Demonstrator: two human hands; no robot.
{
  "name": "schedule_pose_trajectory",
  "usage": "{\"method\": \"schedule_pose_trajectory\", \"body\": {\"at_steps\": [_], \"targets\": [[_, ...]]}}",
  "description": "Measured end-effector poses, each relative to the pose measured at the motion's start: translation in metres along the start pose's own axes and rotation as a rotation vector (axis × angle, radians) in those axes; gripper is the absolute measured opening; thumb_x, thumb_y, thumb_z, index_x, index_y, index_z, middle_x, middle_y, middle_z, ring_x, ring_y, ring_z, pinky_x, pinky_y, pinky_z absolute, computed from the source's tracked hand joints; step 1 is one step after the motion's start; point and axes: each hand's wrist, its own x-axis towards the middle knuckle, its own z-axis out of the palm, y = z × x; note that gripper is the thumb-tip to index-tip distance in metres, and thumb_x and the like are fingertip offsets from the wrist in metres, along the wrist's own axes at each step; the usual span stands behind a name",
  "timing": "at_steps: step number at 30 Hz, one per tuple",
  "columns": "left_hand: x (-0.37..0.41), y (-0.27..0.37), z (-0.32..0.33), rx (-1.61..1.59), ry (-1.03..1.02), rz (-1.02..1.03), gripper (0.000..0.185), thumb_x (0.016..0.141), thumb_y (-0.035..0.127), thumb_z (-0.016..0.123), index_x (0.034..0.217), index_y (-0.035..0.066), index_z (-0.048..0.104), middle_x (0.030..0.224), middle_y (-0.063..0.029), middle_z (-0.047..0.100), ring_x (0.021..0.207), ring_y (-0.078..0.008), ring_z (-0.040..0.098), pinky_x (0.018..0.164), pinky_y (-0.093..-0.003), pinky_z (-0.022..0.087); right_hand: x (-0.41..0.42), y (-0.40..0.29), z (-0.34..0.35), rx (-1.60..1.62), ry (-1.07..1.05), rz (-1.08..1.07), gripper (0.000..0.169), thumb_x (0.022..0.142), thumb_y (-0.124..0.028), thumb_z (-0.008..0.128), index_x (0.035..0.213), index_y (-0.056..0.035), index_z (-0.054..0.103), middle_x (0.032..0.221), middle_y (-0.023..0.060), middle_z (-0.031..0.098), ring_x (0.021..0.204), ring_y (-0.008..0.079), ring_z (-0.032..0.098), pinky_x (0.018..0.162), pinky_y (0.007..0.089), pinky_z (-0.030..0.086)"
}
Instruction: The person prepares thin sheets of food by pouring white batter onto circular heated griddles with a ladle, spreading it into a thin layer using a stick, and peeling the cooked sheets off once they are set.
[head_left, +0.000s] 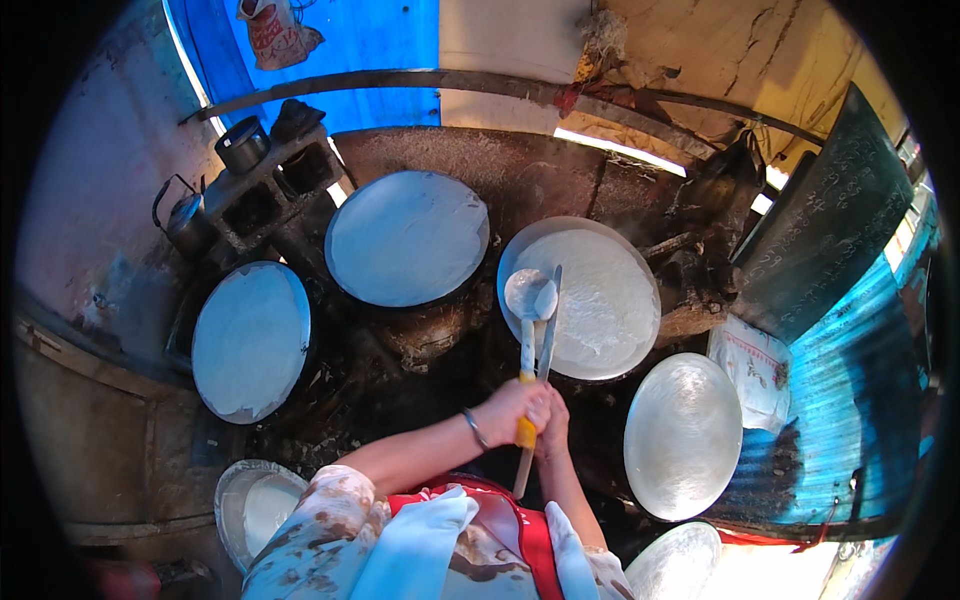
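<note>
My left hand (511, 412), with a bracelet at the wrist, grips the yellow-wrapped handle of a ladle (523, 289) coated in white batter. Pressed close beside it, my right hand (553, 427) is wrapped round a long flat stick or blade (553, 322), whose lower end points towards my apron. Both tools cross over the near left part of a large round pan (645, 270). White batter (600, 300) covers much of that pan, with its surface uneven. Just which fingers hold which tool is partly hidden where the hands overlap.
Two more white-covered round pans (409, 236) (251, 341) stand to the left. Shiny round metal discs (682, 435) (679, 562) lie at right. A bowl of white liquid (232, 510) sits lower left. Kettle (187, 221), pot (242, 144) and concrete blocks (255, 206) stand by the wall.
</note>
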Motion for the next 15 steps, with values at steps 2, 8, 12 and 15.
{"method": "schedule_pose_trajectory", "body": {"at_steps": [2, 8, 12, 15], "targets": [[-0.045, 0.013, 0.032, -0.212, -0.288, -0.079, 0.007, 0.091, 0.006, 0.045, 0.091, 0.010, 0.052, 0.055, 0.0055, 0.035, 0.041, -0.0023, 0.034, 0.038, -0.0169, 0.031, -0.005, -0.017, -0.011, -0.040, -0.283, -0.047, 0.022, 0.095, -0.021, 0.050, 0.109, -0.0051, 0.057, 0.060, 0.0005, 0.047, 0.037, 0.0088, 0.037, 0.032, 0.0216, 0.030], [-0.053, 0.012, 0.054, 0.022, -0.312, 0.286, 0.007, 0.093, 0.007, 0.046, 0.096, 0.008, 0.052, 0.056, 0.0051, 0.034, 0.040, -0.0018, 0.033, 0.038, -0.0167, 0.031, -0.018, -0.056, 0.013, -0.185, -0.249, -0.500, 0.031, 0.094, -0.013, 0.051, 0.123, -0.0019, 0.054, 0.060, -0.0005, 0.047, 0.043, 0.0050, 0.037, 0.038, 0.0186, 0.030], [-0.052, 0.028, 0.059, -0.228, -0.385, 0.202, 0.011, 0.095, 0.008, 0.043, 0.098, 0.007, 0.052, 0.053, 0.0045, 0.034, 0.039, -0.0030, 0.036, 0.038, -0.0185, 0.034, 0.016, -0.054, -0.014, -0.710, -0.050, -0.861, 0.031, 0.088, -0.007, 0.058, 0.118, 0.0013, 0.059, 0.069, 0.0035, 0.056, 0.062, 0.0090, 0.052, 0.058, 0.0234, 0.045], [-0.063, 0.035, 0.047, -0.222, -0.363, 0.257, 0.012, 0.094, 0.008, 0.045, 0.101, 0.006, 0.054, 0.053, 0.0043, 0.034, 0.039, -0.0034, 0.035, 0.038, -0.0184, 0.034, 0.017, -0.062, -0.042, -1.427, -0.038, -1.048, 0.036, 0.078, -0.007, 0.066, 0.114, -0.0081, 0.063, 0.074, 0.0133, 0.061, 0.065, 0.0288, 0.061, 0.059, 0.0357, 0.050]]}}
